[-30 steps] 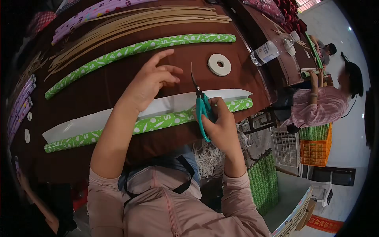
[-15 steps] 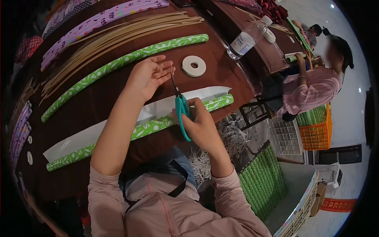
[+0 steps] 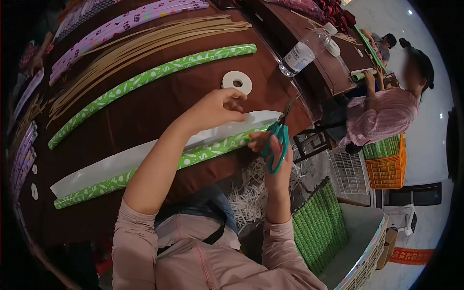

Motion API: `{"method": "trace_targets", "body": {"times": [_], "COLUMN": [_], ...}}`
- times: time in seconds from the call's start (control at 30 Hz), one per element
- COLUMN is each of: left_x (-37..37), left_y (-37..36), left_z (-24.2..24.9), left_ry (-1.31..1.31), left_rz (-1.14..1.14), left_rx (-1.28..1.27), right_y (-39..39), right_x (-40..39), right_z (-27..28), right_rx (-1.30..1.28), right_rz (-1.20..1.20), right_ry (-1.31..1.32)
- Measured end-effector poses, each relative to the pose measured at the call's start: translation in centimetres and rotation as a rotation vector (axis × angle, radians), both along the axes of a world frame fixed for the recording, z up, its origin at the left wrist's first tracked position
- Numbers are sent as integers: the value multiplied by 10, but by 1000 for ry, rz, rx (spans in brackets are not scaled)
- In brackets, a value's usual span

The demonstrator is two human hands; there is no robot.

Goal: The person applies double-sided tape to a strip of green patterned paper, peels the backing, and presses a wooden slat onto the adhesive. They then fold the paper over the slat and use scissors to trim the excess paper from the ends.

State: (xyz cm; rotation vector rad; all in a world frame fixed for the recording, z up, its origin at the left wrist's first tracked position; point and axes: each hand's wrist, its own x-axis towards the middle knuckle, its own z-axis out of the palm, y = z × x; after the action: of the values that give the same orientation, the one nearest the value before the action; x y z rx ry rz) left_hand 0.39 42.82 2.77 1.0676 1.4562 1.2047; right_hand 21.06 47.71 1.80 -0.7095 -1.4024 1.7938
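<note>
My right hand [image 3: 279, 157] grips scissors [image 3: 276, 145] with teal handles, their dark blades pointing up past the right end of a green patterned paper roll [image 3: 203, 155]. That roll lies partly unrolled along the table's near side, its white inner face [image 3: 111, 163] showing behind the printed part. Over the white paper is my left hand [image 3: 217, 112], thumb and fingers bent and apart, with nothing visible between them. Just beyond its fingers lies a roll of white tape [image 3: 245, 79]. Farther back, a second green roll [image 3: 150, 81] curves across the brown table [image 3: 193, 92].
Brown strips [image 3: 145, 50] and purple patterned rolls [image 3: 130, 26] lie at the back. A water bottle [image 3: 302, 55] stands right of the tape. On the right are a seated person [image 3: 386, 108], an orange basket [image 3: 386, 166] and a bin [image 3: 369, 241] of green rolls. Paper shreds [image 3: 249, 195] lie below.
My left hand has come down and right, from near the far green roll to beside the tape. My right hand has carried the scissors right, to the roll's end.
</note>
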Motion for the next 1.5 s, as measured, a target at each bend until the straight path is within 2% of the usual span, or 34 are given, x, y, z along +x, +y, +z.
{"method": "trace_targets", "body": {"times": [0.07, 0.13, 0.2, 0.27, 0.33, 0.37, 0.47, 0.53, 0.67, 0.83, 1.5], "left_x": [-1, -2, -2, -2, 0, 0, -1, -2, -2, -4, -7], "left_y": [0, -2, -2, -2, -4, -4, -4, -3, -2, 1, 3], "left_z": [-9, -11, -9, -7, -5, -4, -3, -7, -2, -7, -14], "left_ry": [60, 116, 84, 58, -3, -6, -97, -212, -182, -278, -385], "left_rz": [-8, 54, 32, 8, 46, 49, 44, 29, -2, 51, 74], "left_rx": [13, -1, -26, -48, -31, -29, -74, -52, -128, -209, -249], "right_y": [6, 6, 12, 16, 29, 36, 49, 58, 67, 68, 69], "right_x": [15, 24, 33, 36, 44, 44, 47, 49, 51, 50, 46], "right_z": [-4, -1, 0, 3, 4, 1, 10, 7, 7, 11, 18], "right_rx": [98, 68, 38, 25, -61, -75, -205, -183, -209, -224, -159], "right_rz": [46, 73, 282, 311, 514, 537, 566, 571, 643, 674, 633], "right_ry": [-136, -122, -202, -243, -332, -343, -375, -420, -433, -473, -584]}}
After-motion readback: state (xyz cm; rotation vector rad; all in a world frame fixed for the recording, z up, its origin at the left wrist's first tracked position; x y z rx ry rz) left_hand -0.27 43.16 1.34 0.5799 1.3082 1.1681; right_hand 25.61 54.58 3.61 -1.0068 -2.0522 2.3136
